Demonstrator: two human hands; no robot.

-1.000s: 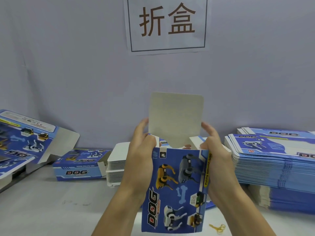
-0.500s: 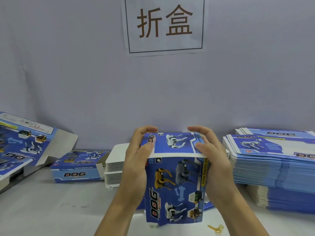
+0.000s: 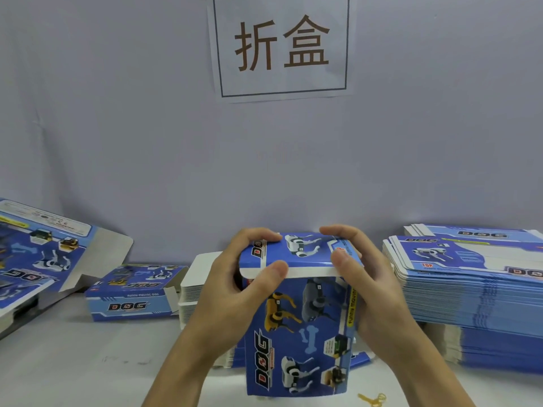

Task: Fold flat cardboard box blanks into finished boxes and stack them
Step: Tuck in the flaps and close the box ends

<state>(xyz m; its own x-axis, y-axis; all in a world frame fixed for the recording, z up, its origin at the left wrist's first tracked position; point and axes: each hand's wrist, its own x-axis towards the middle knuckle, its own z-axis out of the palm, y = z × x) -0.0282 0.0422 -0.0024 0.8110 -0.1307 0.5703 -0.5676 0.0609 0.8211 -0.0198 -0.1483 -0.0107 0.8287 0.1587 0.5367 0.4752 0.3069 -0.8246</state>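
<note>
I hold a blue printed "DOG" box [image 3: 299, 336] upright in front of me, above the table. Its top flap [image 3: 296, 249] is folded down over the opening. My left hand [image 3: 235, 286] grips the box's upper left corner, thumb on the flap's front edge and fingers curled over the top. My right hand [image 3: 367, 283] grips the upper right corner the same way. A tall stack of flat blue blanks [image 3: 470, 286] lies to the right. A finished box [image 3: 132, 292] lies on its side at the left.
A white stack of blanks [image 3: 197, 277] stands behind my left hand. A large open blue box [image 3: 44, 254] leans at the far left. A small yellow object [image 3: 371, 399] lies on the white table [image 3: 88, 362] near the front. A paper sign [image 3: 282, 45] hangs on the grey wall.
The white top flap stood upright a second ago; it now lies folded down over the box's top. Both hands moved up onto the flap and curl round the top corners.
</note>
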